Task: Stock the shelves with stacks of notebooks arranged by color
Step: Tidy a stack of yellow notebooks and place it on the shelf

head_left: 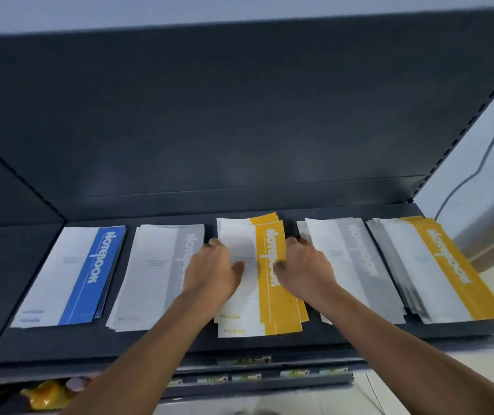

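Five stacks of notebooks lie in a row on a dark shelf (156,345). From the left: a blue stack (75,274), a grey stack (150,274), a yellow stack (257,310) in the middle, another grey stack (356,265) and a second yellow stack (437,265) at the right end. My left hand (212,268) grips the left edge of the middle yellow stack, thumb lying on its cover. My right hand (305,268) grips that stack's right edge, thumb on the yellow band. The middle stack is slightly fanned and uneven.
A dark back panel (239,115) rises behind the shelf, with a perforated upright (461,121) at the right. Lower shelves with price labels (239,378) sit below the front edge. A yellow object (45,396) lies at the lower left. A pale floor is at the right.
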Motion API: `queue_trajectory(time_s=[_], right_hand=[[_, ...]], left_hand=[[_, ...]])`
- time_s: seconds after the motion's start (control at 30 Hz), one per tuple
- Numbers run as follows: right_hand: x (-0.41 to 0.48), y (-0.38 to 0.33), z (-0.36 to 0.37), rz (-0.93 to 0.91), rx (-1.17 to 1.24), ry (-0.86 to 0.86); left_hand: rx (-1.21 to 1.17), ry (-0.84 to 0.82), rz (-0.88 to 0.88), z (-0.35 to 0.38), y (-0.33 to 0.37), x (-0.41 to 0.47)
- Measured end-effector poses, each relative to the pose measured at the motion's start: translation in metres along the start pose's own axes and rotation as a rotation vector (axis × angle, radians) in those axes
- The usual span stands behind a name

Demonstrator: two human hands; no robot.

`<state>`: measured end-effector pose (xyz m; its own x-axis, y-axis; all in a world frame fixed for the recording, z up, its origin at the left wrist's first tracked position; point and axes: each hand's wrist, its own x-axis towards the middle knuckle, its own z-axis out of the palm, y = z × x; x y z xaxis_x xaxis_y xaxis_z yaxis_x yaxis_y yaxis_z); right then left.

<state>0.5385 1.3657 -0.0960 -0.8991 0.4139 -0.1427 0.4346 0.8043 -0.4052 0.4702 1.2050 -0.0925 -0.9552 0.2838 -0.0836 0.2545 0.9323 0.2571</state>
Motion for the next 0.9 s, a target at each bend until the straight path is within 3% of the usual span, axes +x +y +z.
queue_trajectory(time_s=[0.33, 0.5, 0.67, 0.9], right_hand=[[-0.005, 0.014, 0.002, -0.049, -0.031, 0.001], [0.003, 0.006, -0.011, -0.132, -0.118, 0.088], [0.007, -0.029, -0.019, -0.29, -0.153, 0.165], [-0.001, -0.106, -0.01, -0.482, -0.144, 0.089]], left_hand=[[0.058, 0.001, -0.014, 0.008, 0.007, -0.01], [0.062, 0.09, -0.009, -0.011, -0.002, -0.012], [-0.022, 0.121, 0.039, -0.04, -0.03, -0.019], [-0.039, 0.167, -0.045, -0.069, -0.087, -0.035]])
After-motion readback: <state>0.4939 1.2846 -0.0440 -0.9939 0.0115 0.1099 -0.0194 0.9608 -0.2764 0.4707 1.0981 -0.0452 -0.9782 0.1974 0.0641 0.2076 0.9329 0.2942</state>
